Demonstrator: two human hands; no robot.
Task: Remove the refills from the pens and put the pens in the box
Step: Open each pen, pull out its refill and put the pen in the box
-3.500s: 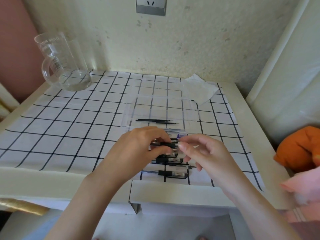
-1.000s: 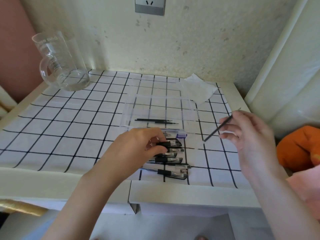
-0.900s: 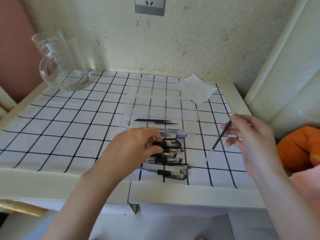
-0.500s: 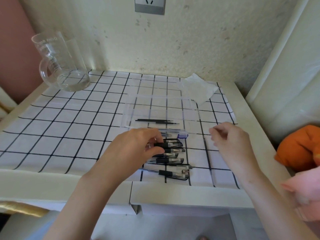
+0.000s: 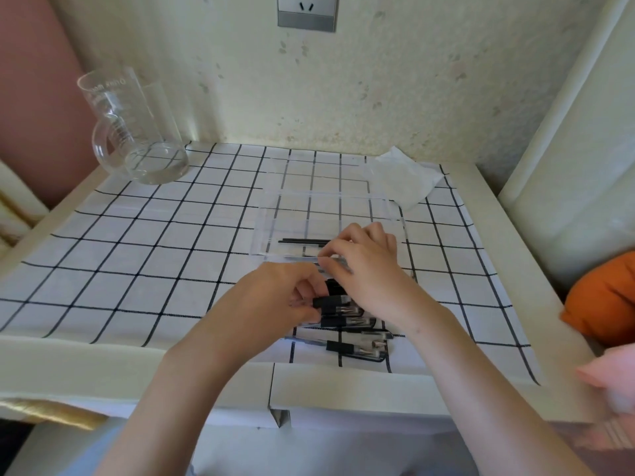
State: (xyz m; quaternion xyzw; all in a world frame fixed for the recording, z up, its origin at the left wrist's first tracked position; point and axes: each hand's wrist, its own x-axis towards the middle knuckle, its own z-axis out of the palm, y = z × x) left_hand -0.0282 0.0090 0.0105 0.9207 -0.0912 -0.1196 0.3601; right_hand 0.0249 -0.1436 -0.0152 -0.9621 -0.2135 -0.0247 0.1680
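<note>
A clear plastic box [image 5: 326,195] lies on the checked cloth with thin black refills [image 5: 302,241] inside. My right hand [image 5: 371,273] hovers over the box's near right edge, thumb and forefinger pinched together above the refills' right ends. The refill it carries is hidden under the fingers. My left hand [image 5: 275,300] grips a black-and-clear pen [image 5: 331,300] just in front of the box. Two more pens [image 5: 357,348] lie in a row nearer to me, partly under my right wrist.
A glass beaker [image 5: 134,132] stands at the back left. A crumpled tissue [image 5: 405,176] lies behind the box on the right. Orange cloth [image 5: 604,297] and pink cloth [image 5: 611,376] sit past the table's right edge. A wall socket [image 5: 307,12] is above.
My right hand pulled a refill out to the right, then swung back left to the box's near edge. My left hand stayed on the pen.
</note>
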